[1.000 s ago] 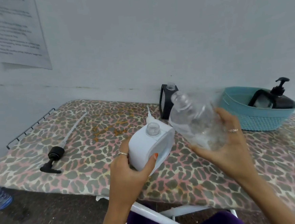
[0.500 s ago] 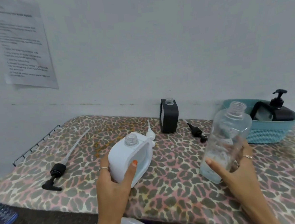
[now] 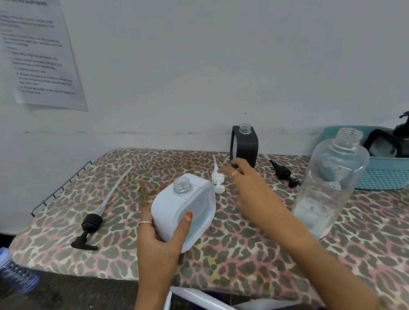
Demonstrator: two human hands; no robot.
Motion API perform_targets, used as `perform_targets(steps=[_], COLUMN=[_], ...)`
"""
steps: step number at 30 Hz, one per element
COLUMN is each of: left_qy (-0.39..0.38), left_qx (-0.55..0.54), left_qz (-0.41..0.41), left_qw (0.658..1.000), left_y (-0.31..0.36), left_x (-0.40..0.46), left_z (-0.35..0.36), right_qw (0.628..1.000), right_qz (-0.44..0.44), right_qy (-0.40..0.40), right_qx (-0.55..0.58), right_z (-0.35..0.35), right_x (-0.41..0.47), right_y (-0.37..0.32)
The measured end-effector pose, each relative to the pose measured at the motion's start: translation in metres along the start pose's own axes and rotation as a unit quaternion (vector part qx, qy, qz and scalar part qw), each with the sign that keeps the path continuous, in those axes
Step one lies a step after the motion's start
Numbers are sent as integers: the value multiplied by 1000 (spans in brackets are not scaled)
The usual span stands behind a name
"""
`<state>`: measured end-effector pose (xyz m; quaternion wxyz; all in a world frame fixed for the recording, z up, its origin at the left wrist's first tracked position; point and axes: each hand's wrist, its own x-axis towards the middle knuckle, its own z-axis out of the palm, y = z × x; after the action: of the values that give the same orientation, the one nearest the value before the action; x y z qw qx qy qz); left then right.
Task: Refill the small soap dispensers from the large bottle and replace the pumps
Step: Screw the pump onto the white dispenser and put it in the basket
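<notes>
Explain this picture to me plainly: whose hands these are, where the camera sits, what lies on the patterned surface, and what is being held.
No machine here: a person works with bare hands, filmed by a camera worn on the head, looking forward and down.

The left hand grips a white soap dispenser with its neck open and pump off. The right hand holds nothing; its fingers reach toward the white pump lying just behind the dispenser.

On the leopard-print board also stand a large clear bottle, uncapped and nearly empty, and a black dispenser without its pump. A small black pump lies beside it, and a long-tubed black pump lies at the left. A teal basket at the right holds another black dispenser with its pump fitted.
</notes>
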<state>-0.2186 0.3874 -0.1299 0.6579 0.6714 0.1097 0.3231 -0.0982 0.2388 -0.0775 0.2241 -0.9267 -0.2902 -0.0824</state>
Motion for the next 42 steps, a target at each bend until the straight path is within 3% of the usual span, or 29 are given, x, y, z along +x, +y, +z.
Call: perform_targets(steps=[2, 4, 7, 10, 13, 15, 18, 21, 23, 36, 42], left_qy=[3, 17, 15, -1, -8, -6, -2, 0, 0, 8, 1], left_qx=[2, 3, 22, 30, 27, 26, 28, 30, 29, 39, 37], left_qz=[-3, -10, -9, -5, -6, -5, 2, 3, 2, -7, -2], left_qw=[1000, 1000, 1000, 1000, 1000, 1000, 1000, 1000, 1000, 999, 999], left_y=[-2, -6, -5, -3, -3, -1, 0, 0, 0, -1, 0], left_x=[-1, -6, -7, -5, -4, -5, -6, -6, -6, -6, -6], left_z=[5, -23, -20, -13, -11, -11, -11, -10, -10, -10, -9], right_qw=[997, 986, 975, 987, 994, 961, 859, 763, 745, 862, 926], right_qz=[12, -33, -91, -75, -57, -41, -21, -54, -76, -116, -88], right_qy=[-59, -151, -183, -130, 26, 151, 273, 259, 209, 89, 9], right_qx=[-38, -65, -81, -60, 94, 229, 432, 590, 628, 486, 367], right_z=[4, 29, 48, 51, 31, 9, -27, -58, -65, -35, -6], right_x=[32, 52, 72, 76, 66, 55, 39, 24, 16, 9, 9], right_y=[5, -16, 1, 16, 9, -7, -32, -50, -58, -76, -72])
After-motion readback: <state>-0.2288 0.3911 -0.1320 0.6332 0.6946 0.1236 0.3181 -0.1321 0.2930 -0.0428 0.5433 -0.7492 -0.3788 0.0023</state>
